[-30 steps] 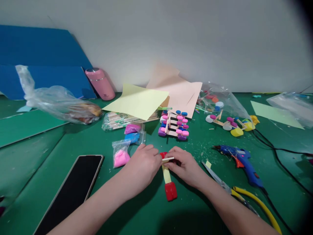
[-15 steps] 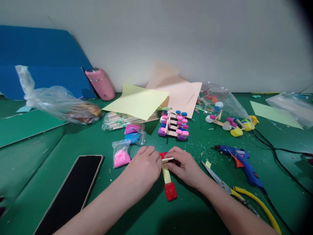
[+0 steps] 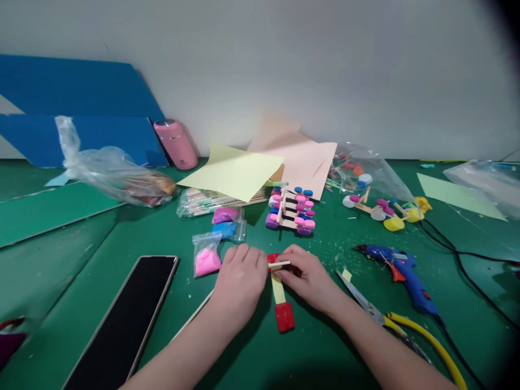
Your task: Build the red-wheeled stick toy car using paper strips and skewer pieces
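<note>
Head view. Work at the center of a green counter, with positions given relative to the strip. The strip, pale yellow, lies between the two hands and bears a red block at each end: the near block is fully exposed, the far block partly covered. A thin stick crosses the strip beside the far block. The left hand, left of the strip, is closed, its fingers curled over the stick; their tips are hidden. The right hand, right of the strip, pinches the stick between thumb and forefinger; whether it also grips the strip cannot be told. A second length of stick shows beside the left forearm; whether it joins the first is hidden.

Left of the strip: a phone and, farther off, bags of pink, blue and magenta material. Beyond the strip: a wooden model with colored round parts; behind it, yellow paper and pink paper. Beyond and to the left: a pink bottle, tilted. Right of the strip: scissors, open, and a blue glue gun, lying on its side.
</note>
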Demonstrator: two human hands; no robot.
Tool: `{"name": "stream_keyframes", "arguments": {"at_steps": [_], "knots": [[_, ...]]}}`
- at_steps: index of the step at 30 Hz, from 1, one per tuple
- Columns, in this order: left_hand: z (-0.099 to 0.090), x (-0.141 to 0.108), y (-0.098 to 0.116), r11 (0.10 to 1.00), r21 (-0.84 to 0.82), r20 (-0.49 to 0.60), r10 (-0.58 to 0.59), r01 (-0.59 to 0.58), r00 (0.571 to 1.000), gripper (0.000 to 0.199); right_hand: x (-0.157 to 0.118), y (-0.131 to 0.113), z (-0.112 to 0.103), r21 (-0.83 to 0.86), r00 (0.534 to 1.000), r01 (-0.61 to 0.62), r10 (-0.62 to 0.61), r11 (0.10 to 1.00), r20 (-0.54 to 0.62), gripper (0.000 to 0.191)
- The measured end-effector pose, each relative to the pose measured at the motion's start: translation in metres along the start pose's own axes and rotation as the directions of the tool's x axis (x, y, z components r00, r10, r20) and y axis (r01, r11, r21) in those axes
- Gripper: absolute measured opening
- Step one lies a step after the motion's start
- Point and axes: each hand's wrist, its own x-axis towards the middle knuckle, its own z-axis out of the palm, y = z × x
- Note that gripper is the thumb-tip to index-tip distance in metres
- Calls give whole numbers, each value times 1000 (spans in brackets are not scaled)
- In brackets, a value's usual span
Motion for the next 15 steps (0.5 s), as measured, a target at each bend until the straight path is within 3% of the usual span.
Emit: {"name": "stream_keyframes", "arguments": {"at_steps": [4, 7, 15], "knots": [[3, -13, -6, 983, -110, -59, -153, 146, 987, 20, 0, 0, -1, 1, 1000, -11, 11, 1000, 10, 13], [-2, -24, -10, 955, -247, -97, -191, 162, 977, 16, -1, 2, -1, 3, 1000, -20, 20, 1000, 16, 12], [-13, -34, -15, 876, -338, 25, -356, 343, 934, 33, -1, 2, 0, 6, 1000, -28, 28, 1000, 15, 11]]}}
